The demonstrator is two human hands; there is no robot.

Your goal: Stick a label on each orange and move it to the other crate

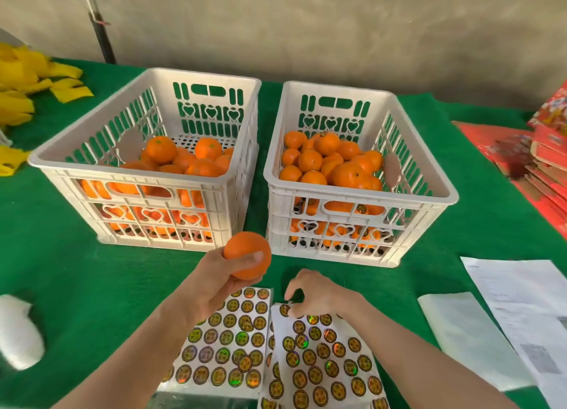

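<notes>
My left hand (pixel 211 281) grips an orange (pixel 245 250) in the air just in front of the gap between two white crates. The left crate (pixel 92 175) holds plain oranges. The right crate (pixel 362 190) holds oranges, some showing round dark labels. My right hand (pixel 316 293) has its fingertips pinched at the top edge of the right label sheet (pixel 322 362), at a round sticker (pixel 285 309). A second label sheet (pixel 227 341) lies partly under my left wrist.
Green cloth (pixel 92 285) covers the table. Yellow strips (pixel 21 83) lie at the far left, a white object (pixel 18 335) at the near left. White papers (pixel 521 310) and a clear bag lie at the right, red cartons (pixel 540 157) behind them.
</notes>
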